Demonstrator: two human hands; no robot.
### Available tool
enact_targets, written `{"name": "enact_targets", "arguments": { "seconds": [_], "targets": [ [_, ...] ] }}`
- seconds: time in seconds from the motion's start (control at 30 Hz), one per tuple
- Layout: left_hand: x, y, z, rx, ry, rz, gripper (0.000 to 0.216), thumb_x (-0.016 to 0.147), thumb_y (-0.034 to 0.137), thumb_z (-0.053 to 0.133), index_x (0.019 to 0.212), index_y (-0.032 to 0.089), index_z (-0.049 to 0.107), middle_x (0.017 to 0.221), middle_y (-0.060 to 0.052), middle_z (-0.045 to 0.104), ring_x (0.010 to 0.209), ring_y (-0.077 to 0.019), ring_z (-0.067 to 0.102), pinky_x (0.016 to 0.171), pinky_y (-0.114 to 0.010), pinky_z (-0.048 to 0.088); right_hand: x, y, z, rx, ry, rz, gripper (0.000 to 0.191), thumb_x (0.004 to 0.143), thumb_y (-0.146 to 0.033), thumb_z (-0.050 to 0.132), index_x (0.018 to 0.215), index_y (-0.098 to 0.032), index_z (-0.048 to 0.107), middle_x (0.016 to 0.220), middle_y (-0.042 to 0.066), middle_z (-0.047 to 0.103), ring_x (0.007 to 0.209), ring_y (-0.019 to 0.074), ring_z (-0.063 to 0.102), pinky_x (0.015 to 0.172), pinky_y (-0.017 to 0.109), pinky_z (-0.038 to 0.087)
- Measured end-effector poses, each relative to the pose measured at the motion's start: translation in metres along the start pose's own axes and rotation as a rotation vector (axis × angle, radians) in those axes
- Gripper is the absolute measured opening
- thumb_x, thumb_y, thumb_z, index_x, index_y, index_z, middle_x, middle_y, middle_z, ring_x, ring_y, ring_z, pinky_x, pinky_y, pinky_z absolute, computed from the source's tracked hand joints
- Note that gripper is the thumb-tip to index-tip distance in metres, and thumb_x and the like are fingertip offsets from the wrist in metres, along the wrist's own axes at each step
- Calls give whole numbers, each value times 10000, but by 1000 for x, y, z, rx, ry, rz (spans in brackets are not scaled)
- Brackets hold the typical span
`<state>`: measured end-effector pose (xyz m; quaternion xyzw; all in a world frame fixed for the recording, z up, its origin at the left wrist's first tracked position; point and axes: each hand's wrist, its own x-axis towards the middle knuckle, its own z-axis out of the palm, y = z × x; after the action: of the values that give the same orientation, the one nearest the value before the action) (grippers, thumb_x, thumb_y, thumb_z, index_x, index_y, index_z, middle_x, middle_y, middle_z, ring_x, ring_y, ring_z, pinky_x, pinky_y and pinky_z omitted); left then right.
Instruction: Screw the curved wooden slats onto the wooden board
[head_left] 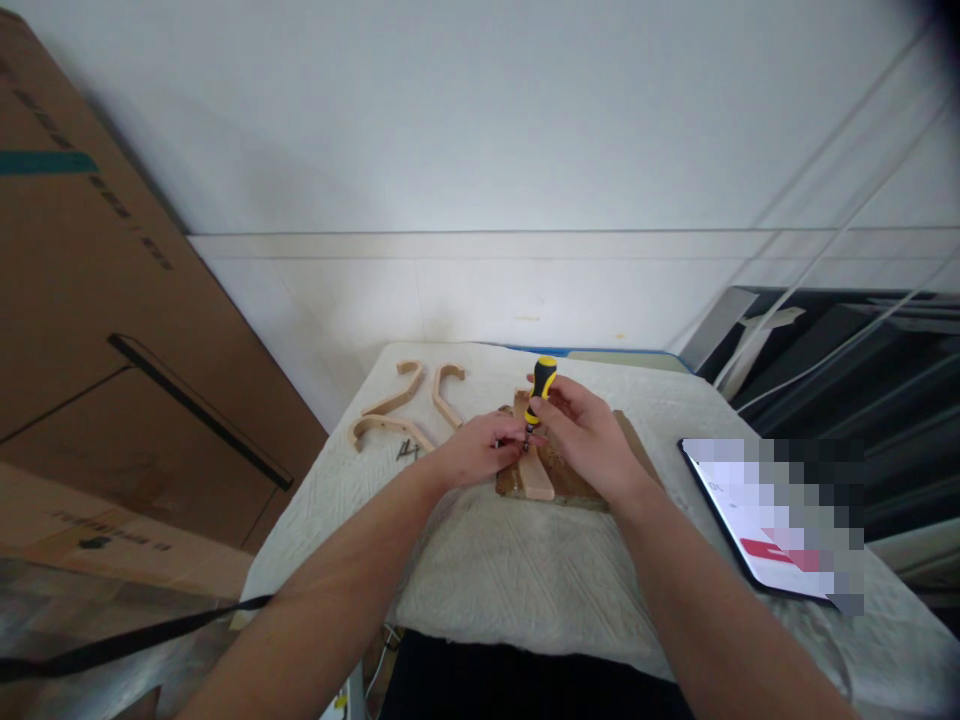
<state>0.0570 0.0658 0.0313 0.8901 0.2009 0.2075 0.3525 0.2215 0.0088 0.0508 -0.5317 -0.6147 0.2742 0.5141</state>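
Observation:
Held upright in my right hand (592, 432) is a yellow-and-black screwdriver (543, 382), its shaft pointing down. My left hand (478, 448) has its fingertips pinched close around the screwdriver's lower end; what lies between them is too small to make out. Under both hands a pale wooden piece (538, 482) rests on a worn brown board (581, 485). Three curved wooden pieces lie to the left: one angled hook (396, 402), a second hook (442, 398) beside it, and a third (397, 427) nearer me. Several small screws (407, 450) are next to my left forearm.
A pale cloth covers the table (517, 570). On its right side lies a tablet (739, 510) with a lit screen, partly blurred out. A large cardboard box (150, 300) stands at the left, a white wall behind the table, and dark panels (877, 370) lean at the right.

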Motion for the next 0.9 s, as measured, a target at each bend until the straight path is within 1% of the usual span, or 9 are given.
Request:
{"name": "enact_targets", "arguments": {
  "seconds": [0.07, 0.13, 0.23, 0.4, 0.53, 0.6, 0.7, 0.8, 0.9],
  "targets": [
    [0, -1, 0, 17, 7, 16, 175, 830, 101, 488, 850, 145, 656, 846, -26, 645, 854, -159, 558, 803, -263, 420, 0, 0, 0, -19, 2, 10, 216, 843, -415, 554, 932, -222, 588, 702, -3, 555, 687, 178, 542, 650, 318, 430],
    [0, -1, 0, 34, 15, 22, 155, 826, 105, 491, 810, 136, 642, 827, -30, 632, 845, -162, 557, 795, -267, 424, 1, 0, 1, -36, 44, 22, 238, 784, -420, 627, 889, -217, 560, 694, -13, 534, 648, 166, 509, 616, 308, 414],
    [-1, 1, 0, 34, 16, 11, 137, 823, 111, 495, 780, 134, 624, 830, -33, 624, 848, -163, 561, 793, -263, 434, 1, 0, 4, -41, 98, 42, 288, 729, -431, 680, 856, -213, 541, 736, -4, 565, 629, 152, 491, 594, 298, 412],
    [1, 0, 0, 52, -5, -14, 132, 841, 135, 502, 781, 145, 619, 858, -37, 649, 883, -171, 565, 838, -280, 438, 0, 3, 2, 72, 4, 12, 282, 842, -435, 553, 979, -204, 639, 908, 46, 672, 770, 180, 598, 708, 324, 481],
    [1, -1, 1, 46, 8, -12, 126, 836, 118, 508, 767, 136, 613, 825, -31, 641, 842, -159, 561, 814, -274, 437, 0, 4, 3, 64, -24, 25, 260, 833, -443, 566, 908, -205, 641, 795, 26, 652, 740, 184, 600, 682, 324, 479],
    [0, -1, 1, 46, 23, -12, 121, 829, 111, 516, 755, 135, 608, 804, -23, 623, 829, -154, 557, 796, -264, 434, 1, 3, 4, 1, 15, 34, 248, 787, -441, 618, 859, -205, 602, 737, 12, 617, 683, 176, 570, 649, 318, 463],
    [0, 0, 1, 29, 25, 1, 131, 829, 100, 510, 780, 139, 625, 827, -23, 626, 850, -152, 562, 802, -253, 431, 1, 0, 4, -38, 70, 45, 271, 760, -443, 646, 864, -204, 571, 756, 14, 615, 673, 171, 549, 653, 318, 454],
    [-1, 0, 1, 17, 29, 3, 166, 840, 107, 502, 852, 150, 662, 863, -29, 648, 858, -153, 568, 806, -256, 434, 0, -2, 1, 44, -17, 18, 235, 825, -423, 562, 910, -207, 598, 851, 32, 644, 753, 179, 581, 704, 321, 464],
    [-1, -1, 2, 10, 29, -14, 179, 843, 127, 511, 892, 154, 681, 873, -35, 662, 840, -152, 567, 805, -263, 440, 0, -2, -1, 87, -99, -1, 202, 853, -387, 508, 908, -219, 606, 861, 30, 643, 766, 177, 583, 704, 319, 465]
  ]
}}
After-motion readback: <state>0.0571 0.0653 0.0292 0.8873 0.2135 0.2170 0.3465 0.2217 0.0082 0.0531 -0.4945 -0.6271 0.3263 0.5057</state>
